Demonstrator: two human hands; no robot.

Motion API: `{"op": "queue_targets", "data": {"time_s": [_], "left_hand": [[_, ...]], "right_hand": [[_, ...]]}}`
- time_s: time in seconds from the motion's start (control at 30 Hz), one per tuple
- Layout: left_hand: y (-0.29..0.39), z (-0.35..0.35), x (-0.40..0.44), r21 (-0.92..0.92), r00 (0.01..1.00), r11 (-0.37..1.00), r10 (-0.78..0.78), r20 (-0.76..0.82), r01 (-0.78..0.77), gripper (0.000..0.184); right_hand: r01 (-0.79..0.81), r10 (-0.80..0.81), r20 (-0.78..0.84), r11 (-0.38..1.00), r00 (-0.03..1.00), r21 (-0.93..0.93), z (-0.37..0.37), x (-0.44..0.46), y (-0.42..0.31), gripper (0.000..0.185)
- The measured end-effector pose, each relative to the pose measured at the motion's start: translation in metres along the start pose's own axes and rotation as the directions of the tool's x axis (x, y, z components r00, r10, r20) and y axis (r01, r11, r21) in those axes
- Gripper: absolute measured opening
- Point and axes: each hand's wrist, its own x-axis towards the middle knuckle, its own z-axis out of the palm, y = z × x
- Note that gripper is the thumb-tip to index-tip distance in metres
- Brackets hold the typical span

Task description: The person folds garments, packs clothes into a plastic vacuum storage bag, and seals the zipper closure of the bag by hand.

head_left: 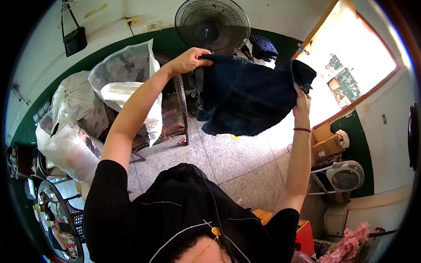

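A dark blue denim garment [245,96] with pale stitched seams hangs stretched out in front of me, above the floor. Its exact kind is hard to make out. My left hand [189,61] is closed on its upper left corner, thumb and fingers pinching the edge. At the right end, my right hand [301,103] grips the cloth below a rolled or folded part that stands up. A greyish strip of cloth [197,87] dangles at the garment's left side.
Behind the garment stands a black floor fan [210,30], with folded clothes [264,47] beside it. A wicker chair [182,109] bears a clear plastic bag [123,65]. Stuffed bags [70,144] crowd the left. A box fan [344,177] and cardboard boxes [326,144] are by the bright doorway [351,57].
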Motion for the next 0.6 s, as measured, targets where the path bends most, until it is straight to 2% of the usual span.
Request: {"op": "queue_targets", "data": {"time_s": [0.1,0.13,0.2,0.23,0.27,0.3,0.33,0.37,0.4,0.43,0.47,0.5,0.53,0.57,0.6], "left_hand": [[0.002,-0.006,0.003,0.146,1.000,0.989,-0.019,-0.001,0.019,0.018],[0.000,-0.007,0.004,0.145,1.000,0.989,-0.020,0.003,0.019,0.018],[-0.007,-0.010,0.005,0.357,0.996,0.934,0.048,-0.081,-0.016,0.019],[-0.018,-0.013,0.005,0.357,0.996,0.934,0.045,-0.082,-0.013,0.019],[-0.033,-0.014,0.006,0.528,0.958,0.849,0.138,-0.251,0.016,0.019],[-0.048,-0.013,0.006,0.671,0.885,0.737,0.257,-0.389,0.080,0.019],[-0.058,-0.004,0.002,0.781,0.694,0.623,0.541,-0.475,0.049,0.017],[-0.066,0.002,-0.008,0.786,0.554,0.589,0.598,-0.579,0.187,0.023],[-0.071,0.024,-0.019,0.705,0.351,0.667,0.618,-0.704,0.239,0.027],[-0.079,0.053,-0.034,0.616,0.131,0.743,0.604,-0.786,0.263,0.032],[-0.090,0.082,-0.052,0.449,0.123,0.871,0.433,-0.893,0.198,0.032],[-0.102,0.109,-0.071,0.180,0.188,0.973,0.152,-0.970,0.143,0.032],[-0.115,0.134,-0.090,-0.166,0.314,0.979,-0.195,-0.929,0.117,0.031],[-0.124,0.152,-0.111,-0.499,0.458,0.856,-0.501,-0.734,0.135,0.031],[-0.131,0.167,-0.129,-0.694,0.565,0.700,-0.646,-0.513,0.169,0.031]], "right_hand": [[-0.022,0.022,0.010,0.999,1.000,0.044,0.008,-0.004,-0.003,0.033],[-0.032,0.030,0.035,0.996,0.999,0.080,0.012,-0.008,-0.006,0.032],[-0.029,0.026,0.032,0.992,0.999,0.119,0.024,-0.017,-0.010,0.032],[-0.025,0.020,0.032,0.987,0.999,0.157,0.032,-0.022,-0.011,0.032],[0.009,-0.004,-0.035,0.989,0.999,0.150,0.042,-0.026,-0.010,0.026],[0.062,-0.057,-0.039,0.989,0.998,0.131,0.066,-0.052,-0.022,0.020],[0.102,-0.100,-0.031,0.989,0.995,0.108,0.082,-0.070,-0.022,0.015],[0.256,-0.253,0.051,0.965,0.966,-0.054,0.102,-0.098,-0.021,0.013],[0.418,-0.399,0.132,0.888,0.907,-0.189,0.121,-0.127,-0.020,0.014],[0.433,-0.362,0.284,0.866,0.888,-0.252,0.136,-0.156,-0.011,0.017],[0.444,-0.267,0.427,0.805,0.864,-0.393,0.145,-0.178,0.004,0.021],[0.552,-0.334,0.626,0.813,0.705,-0.188,0.153,-0.186,0.055,0.025],[0.697,-0.367,0.737,0.691,0.567,-0.193,0.166,-0.214,0.051,0.032],[0.649,-0.262,0.818,0.742,0.511,-0.168,0.179,-0.233,0.080,0.032],[0.683,-0.261,0.869,0.721,0.421,-0.115,0.184,-0.250,0.104,0.035]]}}
